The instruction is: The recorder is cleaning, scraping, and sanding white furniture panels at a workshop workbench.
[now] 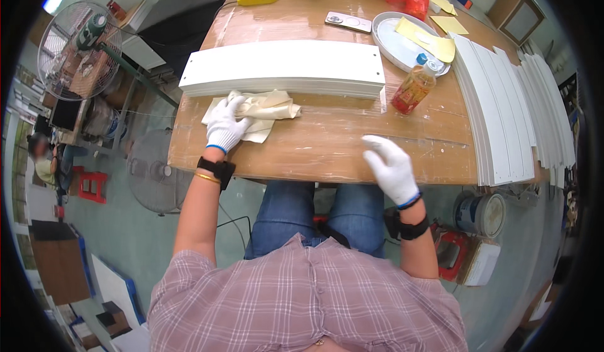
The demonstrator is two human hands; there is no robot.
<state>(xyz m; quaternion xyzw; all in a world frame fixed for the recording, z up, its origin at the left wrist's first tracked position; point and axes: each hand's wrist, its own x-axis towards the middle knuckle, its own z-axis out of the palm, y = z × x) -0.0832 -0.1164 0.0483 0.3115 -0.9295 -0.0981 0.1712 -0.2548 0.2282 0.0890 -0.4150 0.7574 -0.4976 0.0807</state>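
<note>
Two hands: both wear white knit gloves and work over a worn wooden counter (314, 150).
Left hand (225, 125): fingers loosely spread and pressed flat on a cream cloth (267, 110); it pins the cloth down and does not pinch it.
Cloth: crumpled, lying at the counter's near-left part, its far edge touching the front of a stack of long white panels (283, 67).
Right hand (391, 166): open, fingers together and slightly curled, empty, at the counter's near edge; whether it rests on the wood or hangs just above it is hard to tell.
White panels: a flat stack running across the counter's middle, small holes at the ends.
Nearby: a bottle of amber drink (414, 88) just beside the stack's right end; a round grey tray (385, 34) with yellow sheets behind it; a second fanned stack of white panels (516, 113) on the right.
Doing it well: wiping seems to be the step, so I would bunch the cloth under the palm, steady the stack with the free hand, and stroke along the panel's length.
</note>
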